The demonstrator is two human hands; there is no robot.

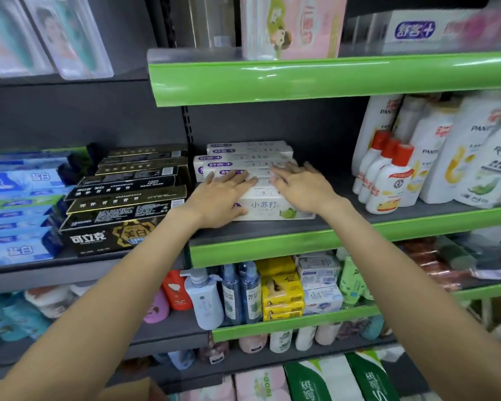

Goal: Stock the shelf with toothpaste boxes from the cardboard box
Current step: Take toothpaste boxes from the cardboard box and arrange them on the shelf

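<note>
Store shelving fills the frame, dark grey backing with bright green price rails (315,78) running across. Starting at the far left of the frame, blue toothpaste boxes (21,215) lie stacked on a grey shelf, blurred at the edge. Just beside them sit the black and gold toothpaste boxes (122,204), stepped back in rows, the front one facing out at the shelf's lip.

Moving to the centre, on the grey shelf (272,230) with the green front edge, there's the pile of white toothpaste boxes (252,160), stacked several high and lying lengthwise. The left hand (219,198) is flat on the pile, fingers spread and stretched forward across the tops, thumb down at the front box's left end. The front white box (272,209) shows green print and a purple logo, set near the shelf's front edge. The right hand (300,188) lies palm down too, fingers splayed wide over the same stack, gripping nothing, just pressing on the box tops. Both bare forearms reach in from the bottom corners.

Further right on that shelf, well apart from the pile, stand white bottles with red caps (388,180), and behind them tall white shampoo bottles (457,151). Lower centre, blue spray bottles (240,293) and yellow packs (282,293) line the shelf below.
</note>
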